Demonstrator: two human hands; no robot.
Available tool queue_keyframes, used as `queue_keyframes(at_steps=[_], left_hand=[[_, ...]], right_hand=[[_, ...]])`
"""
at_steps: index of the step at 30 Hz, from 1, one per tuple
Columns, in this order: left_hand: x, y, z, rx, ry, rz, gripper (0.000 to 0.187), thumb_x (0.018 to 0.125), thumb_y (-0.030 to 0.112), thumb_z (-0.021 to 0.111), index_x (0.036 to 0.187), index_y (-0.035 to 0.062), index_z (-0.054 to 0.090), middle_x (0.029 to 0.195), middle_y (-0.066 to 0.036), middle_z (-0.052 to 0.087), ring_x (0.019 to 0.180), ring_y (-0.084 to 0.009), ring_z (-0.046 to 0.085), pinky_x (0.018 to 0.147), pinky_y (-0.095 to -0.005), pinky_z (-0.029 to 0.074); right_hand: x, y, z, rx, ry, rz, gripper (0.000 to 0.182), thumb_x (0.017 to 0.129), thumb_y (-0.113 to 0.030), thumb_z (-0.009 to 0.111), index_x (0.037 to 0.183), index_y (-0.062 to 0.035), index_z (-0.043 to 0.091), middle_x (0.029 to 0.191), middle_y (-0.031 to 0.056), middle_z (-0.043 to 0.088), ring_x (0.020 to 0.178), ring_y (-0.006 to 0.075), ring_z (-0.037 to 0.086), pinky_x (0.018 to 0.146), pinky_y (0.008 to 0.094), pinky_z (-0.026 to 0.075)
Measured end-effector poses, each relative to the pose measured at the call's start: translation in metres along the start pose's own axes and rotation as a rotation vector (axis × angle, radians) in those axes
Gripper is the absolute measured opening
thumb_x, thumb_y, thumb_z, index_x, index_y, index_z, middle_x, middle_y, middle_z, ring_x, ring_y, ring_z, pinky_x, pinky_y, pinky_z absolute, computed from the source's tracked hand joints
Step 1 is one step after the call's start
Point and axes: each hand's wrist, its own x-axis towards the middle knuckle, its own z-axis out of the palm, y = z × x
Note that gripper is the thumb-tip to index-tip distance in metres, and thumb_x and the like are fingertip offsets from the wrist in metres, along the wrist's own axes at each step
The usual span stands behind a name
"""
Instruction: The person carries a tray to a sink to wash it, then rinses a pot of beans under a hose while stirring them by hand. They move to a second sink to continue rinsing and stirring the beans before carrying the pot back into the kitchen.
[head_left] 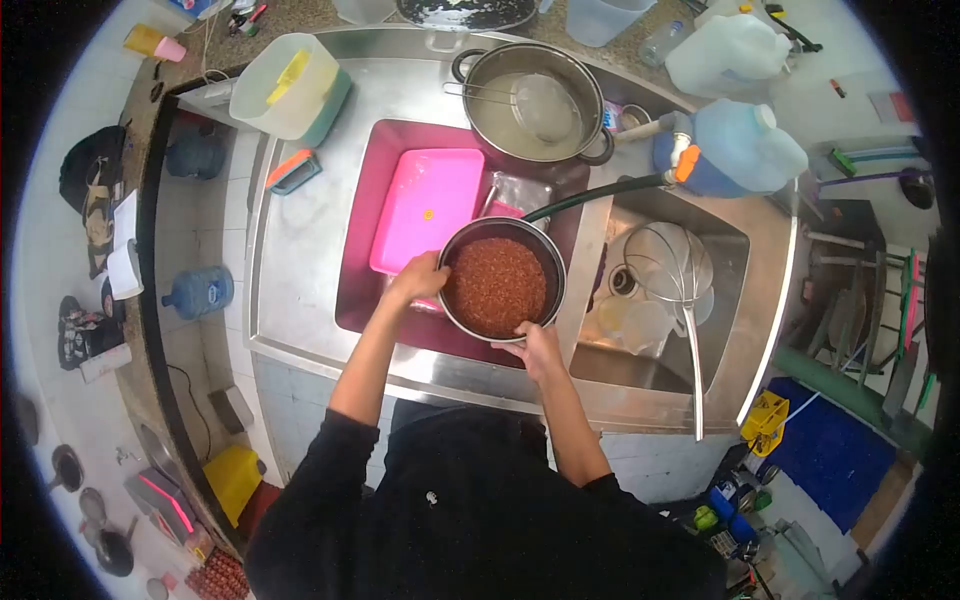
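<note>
Between my two hands is a round metal pot point(559, 262) with reddish-brown grains point(497, 285) filling much of its inside. My left hand point(420, 281) grips the rim on the left side. At the front right of the rim, my right hand point(536, 349) holds on with the thumb over the edge. The pot is over the pink-lined sink basin point(365, 230), where a bright pink tray point(430, 205) lies. A dark green hose point(590, 196) reaches from the right toward the pot's far rim.
A large pot point(480, 100) with a strainer point(547, 108) across it stands behind the basin. In the right basin point(735, 290) rests a wire skimmer point(690, 315), its handle over the front edge. A plastic tub point(300, 120) and a brush point(293, 172) sit at the left; a blue jug point(720, 150) stands right.
</note>
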Motion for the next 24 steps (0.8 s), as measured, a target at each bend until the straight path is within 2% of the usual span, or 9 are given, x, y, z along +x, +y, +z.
queue_keyframes(at_steps=[2, 5, 7, 9, 11, 15, 19, 22, 24], left_hand=[[0.028, 0.001, 0.009, 0.144, -0.016, 0.061, 0.04, 0.088, 0.018, 0.053, 0.121, -0.0055, 0.055, 0.098, -0.024, 0.068, 0.091, -0.0305, 0.068, 0.08, -0.0408, 0.054], [0.048, 0.024, 0.008, 0.084, -0.16, -0.121, 0.038, 0.084, 0.018, 0.054, 0.11, -0.009, 0.057, 0.099, -0.034, 0.063, 0.103, -0.0415, 0.063, 0.088, -0.0471, 0.049], [0.067, 0.01, 0.022, 0.187, 0.105, -0.12, 0.042, 0.083, 0.017, 0.053, 0.116, -0.0088, 0.051, 0.1, -0.036, 0.062, 0.102, -0.0454, 0.061, 0.089, -0.0487, 0.048], [0.074, 0.01, 0.031, 0.219, 0.128, -0.064, 0.045, 0.082, 0.015, 0.053, 0.12, -0.0088, 0.045, 0.099, -0.036, 0.062, 0.099, -0.0474, 0.061, 0.089, -0.0507, 0.048], [0.071, 0.011, 0.042, 0.147, 0.265, 0.079, 0.046, 0.081, 0.015, 0.056, 0.119, -0.0087, 0.045, 0.101, -0.035, 0.06, 0.1, -0.0482, 0.059, 0.089, -0.0513, 0.048], [0.066, -0.002, 0.083, 0.143, 0.49, 0.151, 0.055, 0.081, 0.016, 0.06, 0.126, -0.0089, 0.04, 0.119, -0.034, 0.048, 0.112, -0.0488, 0.049, 0.098, -0.0499, 0.042], [0.066, -0.017, 0.098, 0.162, 0.585, 0.158, 0.068, 0.08, 0.016, 0.065, 0.134, -0.0084, 0.031, 0.12, -0.034, 0.046, 0.113, -0.0491, 0.047, 0.101, -0.0486, 0.04], [0.069, -0.017, 0.089, 0.007, 0.66, -0.138, 0.077, 0.081, 0.023, 0.069, 0.137, -0.0065, 0.025, 0.124, -0.035, 0.046, 0.117, -0.0472, 0.048, 0.102, -0.0479, 0.041], [0.073, -0.016, 0.065, -0.744, 0.178, -0.541, 0.072, 0.086, 0.027, 0.067, 0.136, -0.0065, 0.028, 0.128, -0.029, 0.048, 0.115, -0.0406, 0.054, 0.096, -0.0458, 0.048]], right_hand=[[0.022, 0.018, -0.014, 0.058, 0.023, 0.025, 0.044, 0.08, 0.005, 0.044, 0.122, 0.0169, 0.037, 0.118, 0.0296, 0.053, 0.101, 0.0438, 0.061, 0.08, 0.0555, 0.059], [0.041, 0.025, -0.006, 0.113, 0.091, -0.024, 0.046, 0.076, 0.007, 0.043, 0.12, 0.0173, 0.036, 0.12, 0.0264, 0.048, 0.095, 0.0436, 0.062, 0.075, 0.0551, 0.062], [0.087, 0.049, -0.02, 0.275, 0.052, -0.023, 0.041, 0.076, 0.007, 0.043, 0.116, 0.0155, 0.039, 0.112, 0.0237, 0.048, 0.094, 0.042, 0.061, 0.079, 0.057, 0.06], [0.123, 0.06, -0.023, 0.258, 0.069, 0.035, 0.045, 0.077, 0.007, 0.044, 0.12, 0.018, 0.037, 0.124, 0.0281, 0.046, 0.103, 0.0444, 0.059, 0.085, 0.057, 0.057], [0.16, 0.077, -0.021, 0.364, 0.211, 0.043, 0.038, 0.077, 0.008, 0.045, 0.115, 0.0104, 0.042, 0.11, 0.022, 0.048, 0.1, 0.0417, 0.058, 0.084, 0.0585, 0.057], [0.205, 0.086, -0.01, 0.37, 0.253, -0.008, 0.041, 0.076, 0.007, 0.048, 0.117, 0.009, 0.045, 0.11, 0.02, 0.055, 0.095, 0.0369, 0.062, 0.082, 0.0514, 0.057], [0.198, 0.052, 0.005, 0.422, 0.351, -0.013, 0.053, 0.072, 0.01, 0.054, 0.124, 0.0004, 0.045, 0.111, 0.0183, 0.055, 0.09, 0.0316, 0.061, 0.078, 0.049, 0.056], [0.202, 0.053, -0.008, 0.216, 0.358, -0.052, 0.056, 0.072, 0.01, 0.056, 0.125, -0.0015, 0.043, 0.115, 0.018, 0.053, 0.093, 0.0321, 0.061, 0.078, 0.05, 0.056], [0.211, 0.064, -0.019, 0.187, 0.305, -0.024, 0.057, 0.072, 0.009, 0.057, 0.125, -0.0024, 0.04, 0.119, 0.0173, 0.051, 0.097, 0.0322, 0.06, 0.078, 0.0508, 0.055]])
